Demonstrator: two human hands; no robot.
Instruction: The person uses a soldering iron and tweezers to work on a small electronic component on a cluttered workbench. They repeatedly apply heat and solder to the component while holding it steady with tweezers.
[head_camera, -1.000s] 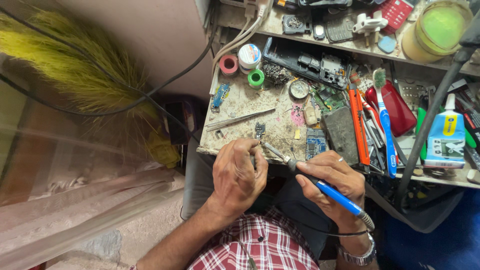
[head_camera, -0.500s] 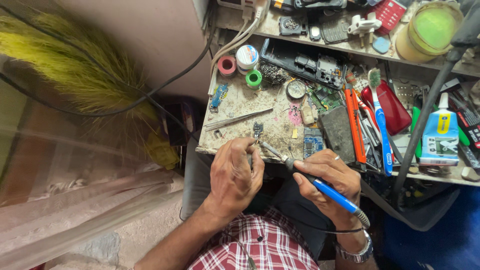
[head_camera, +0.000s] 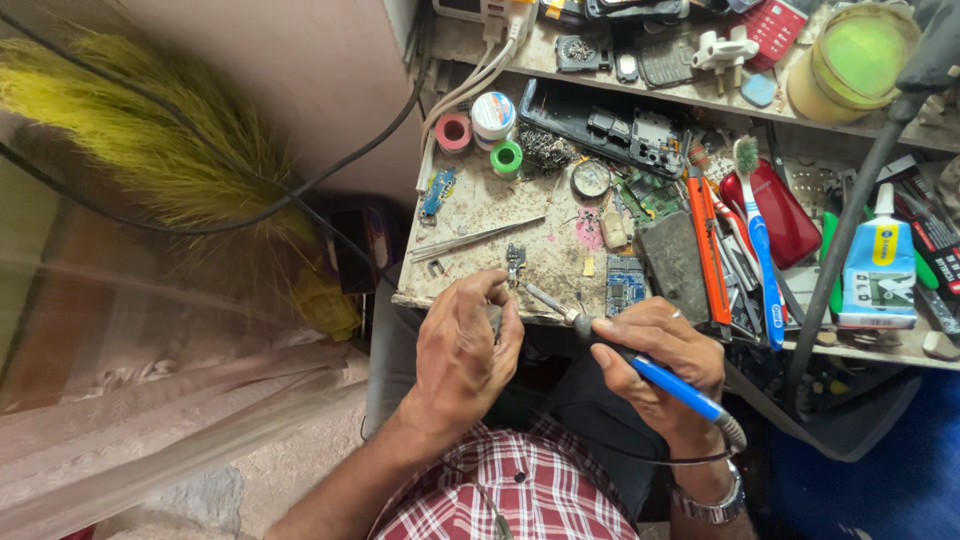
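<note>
The right hand (head_camera: 655, 345) is closed around the blue plastic handle of a soldering iron (head_camera: 640, 368), held like a pen, its metal tip slanting up and left toward the near edge of the stained, cluttered work surface (head_camera: 470, 215). The left hand (head_camera: 462, 345) is curled shut with fingertips pinched together just beside that tip; it seems to grip some tiny part, though what it is cannot be made out behind the fingers. A small metal component (head_camera: 515, 260) lies on the surface just beyond the left fingertips, and a small blue circuit board (head_camera: 626, 282) sits near the iron's shaft. Long steel tweezers (head_camera: 478, 238) lie further back, with 3 rolls of tape or solder wire (head_camera: 480, 130) near the wall. The step in hand looks like soldering a small piece held at the surface's edge; the next move would call for a steady tip meeting the pinched piece without touching the fingers.
</note>
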